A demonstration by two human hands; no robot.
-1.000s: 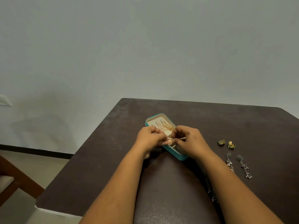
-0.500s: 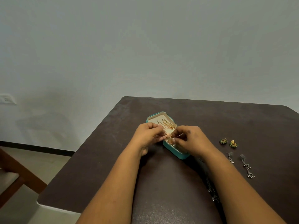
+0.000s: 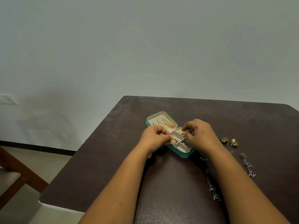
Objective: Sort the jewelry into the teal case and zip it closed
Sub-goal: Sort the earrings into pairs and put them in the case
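Teal case (image 3: pixel 183 155) lies open; hands pinch 2 gold earrings, silver earrings (image 3: pixel 247 165) beside.

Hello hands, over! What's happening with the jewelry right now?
Left hand pinches gold bell earring. Right hand over teal case, open. Green studs, silver earrings on table.

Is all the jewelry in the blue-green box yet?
Not yet. Gold chains already lie in the open teal case. The left hand pinches a gold bell earring; the right hand places another earring. Green studs and silver earrings wait on the table. Zipping comes last.
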